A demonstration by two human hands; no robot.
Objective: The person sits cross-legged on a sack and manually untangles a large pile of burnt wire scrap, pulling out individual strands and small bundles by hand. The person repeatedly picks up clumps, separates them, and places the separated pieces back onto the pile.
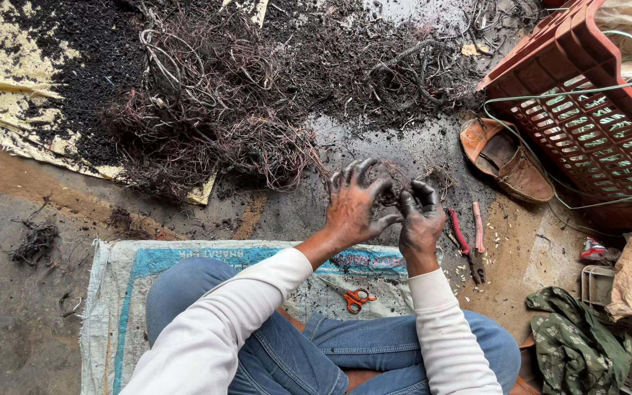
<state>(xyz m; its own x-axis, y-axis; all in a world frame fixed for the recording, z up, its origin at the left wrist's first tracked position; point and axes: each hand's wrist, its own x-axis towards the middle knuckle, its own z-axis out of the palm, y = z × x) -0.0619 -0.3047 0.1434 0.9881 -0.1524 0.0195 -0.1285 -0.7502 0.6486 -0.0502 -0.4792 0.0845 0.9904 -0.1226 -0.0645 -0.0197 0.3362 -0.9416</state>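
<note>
My sooty hands, left hand (351, 206) and right hand (420, 218), pinch one thin wire (396, 192) between them, just below the wire pile (221, 124), pliers (468, 241) in easy reach.

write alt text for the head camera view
Seated cross-legged on a woven sack, a person works a small tangle of burnt wire between the soot-blackened left hand and right hand. A big wire pile lies ahead; pliers, orange scissors, a shoe and a red crate sit nearby.

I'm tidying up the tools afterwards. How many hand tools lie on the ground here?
2: orange-handled scissors on the sack below the hands, and red-handled pliers on the floor beside the right hand. More may be hidden under the wire pile.
</note>
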